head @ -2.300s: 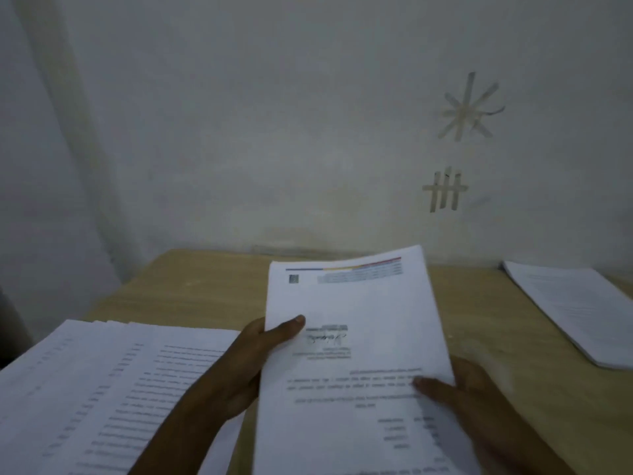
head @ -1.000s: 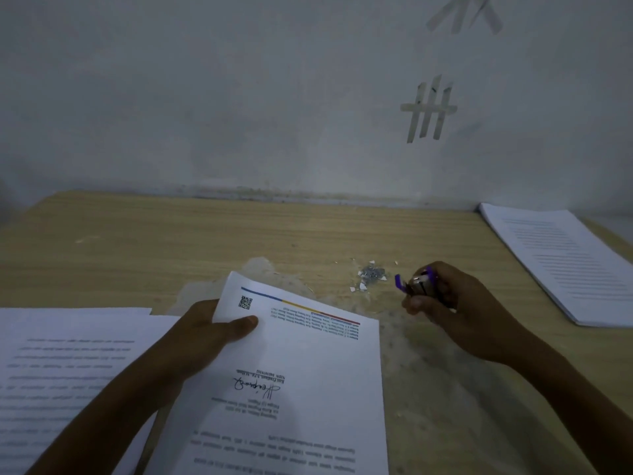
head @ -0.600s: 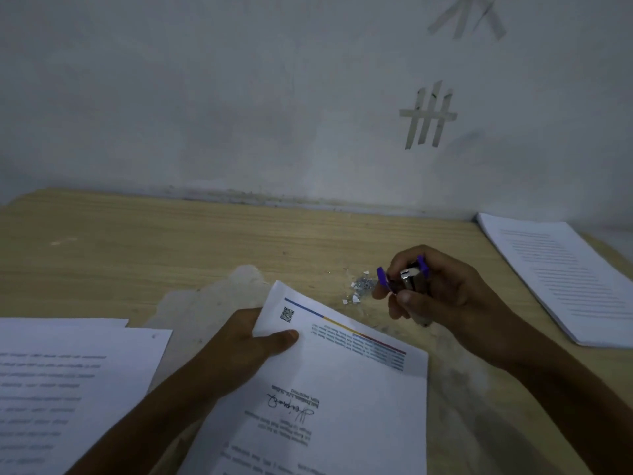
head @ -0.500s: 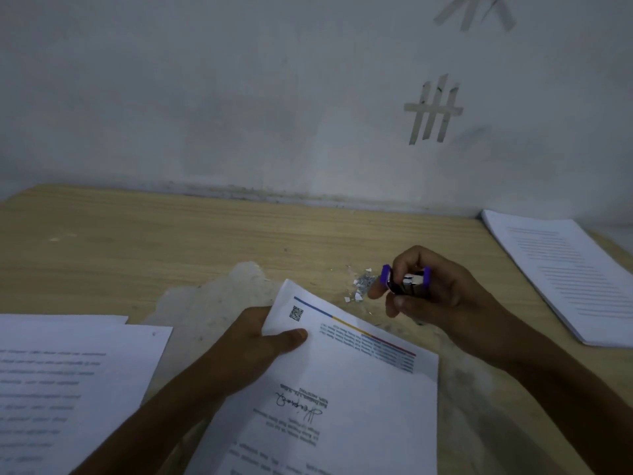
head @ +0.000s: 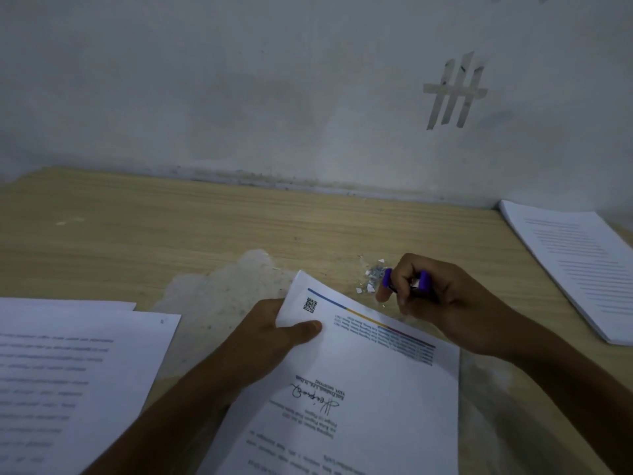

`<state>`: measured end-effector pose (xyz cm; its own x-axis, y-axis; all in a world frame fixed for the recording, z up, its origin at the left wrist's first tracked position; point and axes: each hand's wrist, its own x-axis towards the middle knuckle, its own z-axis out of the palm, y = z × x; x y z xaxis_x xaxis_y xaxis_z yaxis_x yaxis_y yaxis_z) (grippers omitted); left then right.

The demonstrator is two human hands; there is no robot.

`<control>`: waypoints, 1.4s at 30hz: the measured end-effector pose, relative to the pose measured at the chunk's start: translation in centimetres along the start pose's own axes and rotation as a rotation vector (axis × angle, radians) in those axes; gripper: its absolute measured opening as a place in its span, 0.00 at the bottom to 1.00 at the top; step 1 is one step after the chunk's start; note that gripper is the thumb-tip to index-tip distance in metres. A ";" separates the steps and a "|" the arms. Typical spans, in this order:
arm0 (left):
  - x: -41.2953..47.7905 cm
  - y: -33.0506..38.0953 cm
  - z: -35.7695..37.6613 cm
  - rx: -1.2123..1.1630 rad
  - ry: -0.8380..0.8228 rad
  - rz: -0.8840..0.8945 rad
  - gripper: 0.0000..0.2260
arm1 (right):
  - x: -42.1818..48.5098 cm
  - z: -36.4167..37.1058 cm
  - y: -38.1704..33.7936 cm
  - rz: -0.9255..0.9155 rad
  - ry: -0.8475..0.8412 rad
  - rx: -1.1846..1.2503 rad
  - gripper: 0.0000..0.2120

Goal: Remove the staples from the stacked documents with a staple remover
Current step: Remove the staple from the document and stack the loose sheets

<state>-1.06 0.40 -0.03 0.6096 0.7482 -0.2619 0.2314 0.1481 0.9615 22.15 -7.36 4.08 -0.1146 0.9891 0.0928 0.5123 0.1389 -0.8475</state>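
Purple plastic shows between the curled fingers of your right hand point(head: 442, 303), which grips the staple remover point(head: 424, 281) low over the wooden worktop point(head: 171, 228), at about one o'clock from the stapled document point(head: 370, 389). Your left hand point(head: 267, 341) pinches that document's far left corner, with the thumb on top just below the printed square code and the fingers hidden under the sheets. The rest of the pages run toward six o'clock and out of view. The remover is near the document's far edge, but whether it touches the paper cannot be told. Just at ten o'clock of the remover lies a small heap of silvery bits and paper scraps point(head: 371, 279). Loose printed sheets point(head: 68, 371) lie at nine o'clock, and a neat paper stack point(head: 575, 269) sits at three o'clock, well apart from both hands. Crossed strips of tape point(head: 452, 92) mark the wall at one o'clock.
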 end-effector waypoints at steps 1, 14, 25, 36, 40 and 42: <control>0.0 0.0 0.0 0.001 0.004 0.004 0.06 | 0.1 0.0 0.0 -0.010 0.002 -0.021 0.15; 0.0 -0.5 -0.1 0.005 0.015 -0.012 0.06 | 1.5 -0.8 1.4 0.129 0.216 -0.246 0.07; 0.0 -0.6 -0.1 0.002 0.019 -0.009 0.06 | 2.5 -2.7 1.3 0.132 0.117 -0.421 0.09; -0.1 -0.6 -0.3 0.036 0.002 -0.017 0.07 | 2.6 -2.1 1.9 0.041 0.073 -0.367 0.10; -0.1 -0.5 -0.2 0.039 0.006 -0.023 0.07 | 2.4 -2.0 1.4 0.039 0.103 -0.399 0.11; -0.2 -0.6 -0.2 0.047 0.005 -0.024 0.07 | 2.4 -1.8 1.0 0.075 0.110 -0.359 0.09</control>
<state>-1.48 0.35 -0.49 0.5996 0.7480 -0.2846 0.2814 0.1359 0.9499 23.96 -4.71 4.39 0.0165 0.9939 0.1089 0.7838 0.0548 -0.6186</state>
